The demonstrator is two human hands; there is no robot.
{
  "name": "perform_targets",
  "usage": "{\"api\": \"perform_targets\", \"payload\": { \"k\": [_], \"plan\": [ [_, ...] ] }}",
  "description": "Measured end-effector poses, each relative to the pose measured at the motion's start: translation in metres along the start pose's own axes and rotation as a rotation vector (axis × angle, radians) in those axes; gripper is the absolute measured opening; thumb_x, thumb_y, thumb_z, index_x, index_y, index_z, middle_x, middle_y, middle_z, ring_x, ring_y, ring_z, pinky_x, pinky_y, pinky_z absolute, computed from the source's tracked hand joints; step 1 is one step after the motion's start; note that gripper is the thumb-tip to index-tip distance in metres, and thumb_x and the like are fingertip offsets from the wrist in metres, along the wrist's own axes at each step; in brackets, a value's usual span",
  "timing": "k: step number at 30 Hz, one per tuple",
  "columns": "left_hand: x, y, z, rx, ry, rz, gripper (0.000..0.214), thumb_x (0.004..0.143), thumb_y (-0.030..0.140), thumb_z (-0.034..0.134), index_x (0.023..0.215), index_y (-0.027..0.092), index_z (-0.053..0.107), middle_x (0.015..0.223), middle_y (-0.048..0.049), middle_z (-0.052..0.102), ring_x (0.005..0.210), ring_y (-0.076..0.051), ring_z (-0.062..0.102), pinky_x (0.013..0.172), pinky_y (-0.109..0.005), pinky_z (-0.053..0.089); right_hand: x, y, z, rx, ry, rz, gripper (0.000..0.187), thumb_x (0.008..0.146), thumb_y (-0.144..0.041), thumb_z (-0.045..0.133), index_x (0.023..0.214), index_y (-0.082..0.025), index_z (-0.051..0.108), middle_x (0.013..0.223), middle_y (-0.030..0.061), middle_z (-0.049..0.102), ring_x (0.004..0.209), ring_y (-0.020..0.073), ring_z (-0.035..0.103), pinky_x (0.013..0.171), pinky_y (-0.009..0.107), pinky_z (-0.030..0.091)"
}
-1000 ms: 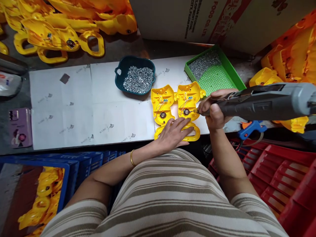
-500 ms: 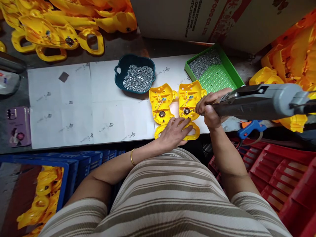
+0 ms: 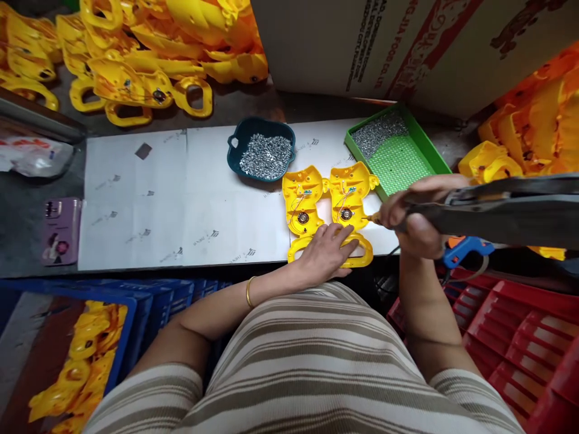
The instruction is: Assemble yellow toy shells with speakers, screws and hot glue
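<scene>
Two yellow plastic shells (image 3: 302, 199) (image 3: 350, 193) lie side by side on the white sheet (image 3: 181, 199), inner sides up, each with wires and a small round speaker. My left hand (image 3: 326, 253) rests flat with fingers spread over their looped lower handles. My right hand (image 3: 414, 220) is closed round a grey electric screwdriver (image 3: 502, 211), whose tip sits just off the right edge of the right shell.
A dark teal bowl of screws (image 3: 265, 155) and a green tray of screws (image 3: 393, 150) stand behind the shells. Piled yellow parts (image 3: 136, 66) lie at the back left and right. A cardboard box (image 3: 407, 48), phone (image 3: 61, 232), blue crate (image 3: 136, 307), red crates (image 3: 520, 337) and blue glue gun (image 3: 465, 248) surround me.
The screwdriver tip has drawn back to the right, off the right shell's speaker area. The view shifted slightly; my left hand stays on the handles.
</scene>
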State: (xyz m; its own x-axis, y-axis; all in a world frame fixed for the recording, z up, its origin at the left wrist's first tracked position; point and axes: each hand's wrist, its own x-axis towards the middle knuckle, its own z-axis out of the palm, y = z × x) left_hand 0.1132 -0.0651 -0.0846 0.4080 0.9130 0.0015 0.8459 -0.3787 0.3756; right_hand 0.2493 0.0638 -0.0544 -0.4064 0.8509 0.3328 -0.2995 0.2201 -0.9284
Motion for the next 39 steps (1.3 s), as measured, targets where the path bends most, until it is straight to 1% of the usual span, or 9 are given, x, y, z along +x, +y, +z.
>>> {"api": "perform_targets", "payload": {
  "k": [3, 6, 9, 11, 13, 19, 27, 32, 39],
  "plan": [
    [0.001, -0.024, -0.013, 0.019, 0.217, 0.012, 0.045, 0.087, 0.055, 0.059, 0.116, 0.021, 0.065, 0.123, -0.0111, 0.063, 0.112, -0.031, 0.05, 0.092, -0.047, 0.037, -0.001, -0.014, 0.001, 0.106, 0.072, -0.295, 0.023, 0.078, -0.031, 0.065, 0.1, -0.026, 0.064, 0.049, -0.0071, 0.049, 0.035, 0.0126, 0.044, 0.031, 0.029, 0.036],
    [0.007, -0.081, -0.046, 0.141, 0.414, -0.319, 0.031, 0.099, 0.037, 0.044, 0.108, 0.024, 0.07, 0.107, -0.0089, 0.068, 0.105, -0.027, 0.054, 0.091, -0.046, 0.036, -0.006, -0.016, -0.004, 0.13, 0.092, -0.316, 0.027, 0.075, -0.022, 0.061, 0.101, -0.019, 0.067, 0.054, -0.0039, 0.057, 0.038, 0.0144, 0.049, 0.03, 0.031, 0.038],
    [0.016, -0.147, -0.079, 0.228, 0.26, -0.595, 0.029, 0.093, 0.032, 0.056, 0.116, 0.022, 0.07, 0.104, -0.0122, 0.067, 0.105, -0.032, 0.054, 0.087, -0.046, 0.039, -0.013, -0.014, -0.005, 0.114, 0.146, -0.32, 0.028, 0.072, -0.022, 0.061, 0.1, -0.019, 0.068, 0.056, -0.0033, 0.059, 0.038, 0.0156, 0.05, 0.03, 0.032, 0.038],
    [0.023, -0.179, -0.088, 0.215, 0.092, -0.607, 0.033, 0.087, 0.03, 0.063, 0.118, 0.02, 0.07, 0.103, -0.0132, 0.069, 0.105, -0.034, 0.056, 0.086, -0.045, 0.041, -0.017, -0.014, -0.002, 0.091, 0.17, -0.281, 0.027, 0.071, -0.023, 0.064, 0.098, -0.022, 0.069, 0.056, -0.0035, 0.059, 0.039, 0.0163, 0.051, 0.032, 0.032, 0.04],
    [0.028, -0.197, -0.088, 0.145, 0.011, -0.591, 0.03, 0.083, 0.028, 0.067, 0.111, 0.018, 0.073, 0.1, -0.0129, 0.071, 0.101, -0.032, 0.06, 0.084, -0.041, 0.043, -0.021, -0.014, 0.002, 0.067, 0.175, -0.24, 0.027, 0.071, -0.024, 0.067, 0.098, -0.023, 0.069, 0.056, -0.0033, 0.058, 0.041, 0.0172, 0.052, 0.035, 0.033, 0.043],
    [0.024, -0.203, -0.074, -0.048, 0.154, -0.645, 0.014, 0.081, 0.024, 0.07, 0.09, 0.019, 0.079, 0.09, -0.0063, 0.076, 0.083, -0.022, 0.066, 0.076, -0.031, 0.045, -0.023, -0.017, 0.006, 0.081, 0.17, -0.223, 0.027, 0.071, -0.021, 0.066, 0.099, -0.021, 0.069, 0.058, -0.0029, 0.061, 0.044, 0.017, 0.054, 0.037, 0.034, 0.045],
    [0.017, -0.204, -0.073, -0.004, 0.25, -0.591, 0.014, 0.078, 0.021, 0.064, 0.081, 0.016, 0.077, 0.082, -0.0064, 0.073, 0.076, -0.019, 0.063, 0.073, -0.029, 0.045, -0.026, -0.015, 0.005, 0.081, 0.142, -0.221, 0.027, 0.072, -0.019, 0.065, 0.099, -0.019, 0.068, 0.057, -0.0026, 0.059, 0.043, 0.0168, 0.054, 0.037, 0.034, 0.043],
    [0.014, -0.202, -0.076, -0.183, 0.476, -0.668, 0.013, 0.075, 0.017, 0.062, 0.079, 0.015, 0.074, 0.076, -0.003, 0.072, 0.069, -0.015, 0.063, 0.069, -0.025, 0.046, -0.03, -0.015, 0.005, 0.076, 0.139, -0.198, 0.026, 0.071, -0.022, 0.066, 0.097, -0.021, 0.067, 0.053, -0.004, 0.055, 0.041, 0.0164, 0.052, 0.036, 0.032, 0.042],
    [0.01, -0.209, -0.074, -0.375, 0.592, -0.653, 0.008, 0.072, 0.017, 0.068, 0.078, 0.016, 0.074, 0.076, -0.002, 0.074, 0.065, -0.013, 0.065, 0.065, -0.023, 0.05, -0.036, -0.017, 0.006, 0.082, 0.174, -0.152, 0.024, 0.072, -0.025, 0.068, 0.096, -0.021, 0.066, 0.053, -0.004, 0.055, 0.043, 0.0152, 0.052, 0.041, 0.031, 0.046]
  ]
}}
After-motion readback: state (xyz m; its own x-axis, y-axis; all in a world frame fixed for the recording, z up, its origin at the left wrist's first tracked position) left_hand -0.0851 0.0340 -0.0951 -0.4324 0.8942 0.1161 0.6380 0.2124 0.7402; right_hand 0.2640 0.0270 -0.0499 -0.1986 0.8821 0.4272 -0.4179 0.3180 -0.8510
